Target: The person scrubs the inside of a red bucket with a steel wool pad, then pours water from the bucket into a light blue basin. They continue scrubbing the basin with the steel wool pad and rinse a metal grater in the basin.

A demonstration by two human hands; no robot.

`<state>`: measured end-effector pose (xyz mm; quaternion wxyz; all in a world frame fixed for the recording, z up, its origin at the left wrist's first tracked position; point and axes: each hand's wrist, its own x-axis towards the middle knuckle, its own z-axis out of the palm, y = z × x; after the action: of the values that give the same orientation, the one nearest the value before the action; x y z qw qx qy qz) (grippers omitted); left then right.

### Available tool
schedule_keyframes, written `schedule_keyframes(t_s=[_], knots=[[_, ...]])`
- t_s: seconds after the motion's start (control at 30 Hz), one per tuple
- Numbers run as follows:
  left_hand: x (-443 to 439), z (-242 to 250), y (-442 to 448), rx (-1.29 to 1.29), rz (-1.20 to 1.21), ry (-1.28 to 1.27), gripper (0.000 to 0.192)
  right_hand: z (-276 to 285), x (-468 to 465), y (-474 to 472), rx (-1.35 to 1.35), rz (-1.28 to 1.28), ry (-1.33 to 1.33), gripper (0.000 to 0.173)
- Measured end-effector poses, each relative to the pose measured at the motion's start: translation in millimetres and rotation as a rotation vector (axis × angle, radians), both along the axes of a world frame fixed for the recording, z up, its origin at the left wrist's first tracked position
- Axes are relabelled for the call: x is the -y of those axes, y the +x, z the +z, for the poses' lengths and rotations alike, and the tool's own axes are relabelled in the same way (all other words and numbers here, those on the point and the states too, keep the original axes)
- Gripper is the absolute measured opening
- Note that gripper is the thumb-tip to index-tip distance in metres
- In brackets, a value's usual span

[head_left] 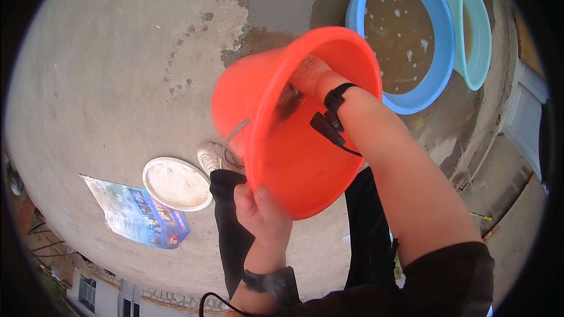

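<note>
A red plastic bucket (308, 163) is tilted on its side, its mouth facing me. My left hand (264, 218) grips the near rim, thumb over the edge. Deep inside the bucket, my right hand (313, 75) reaches against the wall; its fingers are blurred and partly hidden. Below that hand shows a dark, shiny patch or wet item (288, 101), too blurred to name. A grey handle (235, 134) hangs at the bucket's outer left side. Black bands with small devices and cables sit on both wrists.
At upper right, a blue basin (443, 53) holds murky brown water with foam, beside a mint-green basin (480, 48) with similar water. A round white lid (176, 184) lies near my shoe (211, 156), partly over a printed sheet (132, 211). Wet concrete (282, 0) surrounds the basins.
</note>
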<state>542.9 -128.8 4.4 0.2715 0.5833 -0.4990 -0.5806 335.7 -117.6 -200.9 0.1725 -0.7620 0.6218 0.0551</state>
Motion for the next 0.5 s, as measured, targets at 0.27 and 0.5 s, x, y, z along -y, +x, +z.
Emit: schedule_keyframes(t_s=[0.27,0.5], knots=[[-1.2,2.2,6.7,0.046,-0.026,-0.023,0.032,71.8,-14.5,124.6,0.957,-0.789,1.021,0.066],[12.9,6.0,-6.0,0.092,0.019,-0.017,0.035,169.3,58.9,39.4,2.830,-1.466,-0.120,0.025]])
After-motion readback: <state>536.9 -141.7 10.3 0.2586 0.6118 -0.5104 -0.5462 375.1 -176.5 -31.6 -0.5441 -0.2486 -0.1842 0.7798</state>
